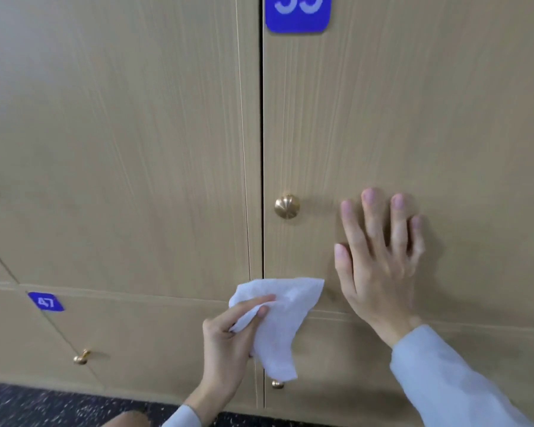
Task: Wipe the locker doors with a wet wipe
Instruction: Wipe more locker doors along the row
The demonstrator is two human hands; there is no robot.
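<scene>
Fingers of the right hand [379, 266] lie spread and flat on the right locker door [413, 118], right of its brass knob [287, 206]. Left hand [228, 340] pinches the white wet wipe [285, 322] at that door's lower left corner.

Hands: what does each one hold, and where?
Left hand pinches the wet wipe at its left edge. Right hand holds nothing, flat on the locker door.

Matt wood-grain locker doors [413, 118], shiny brass-coloured metal knob [287, 206], soft crumpled white wet wipe [285, 322].
</scene>
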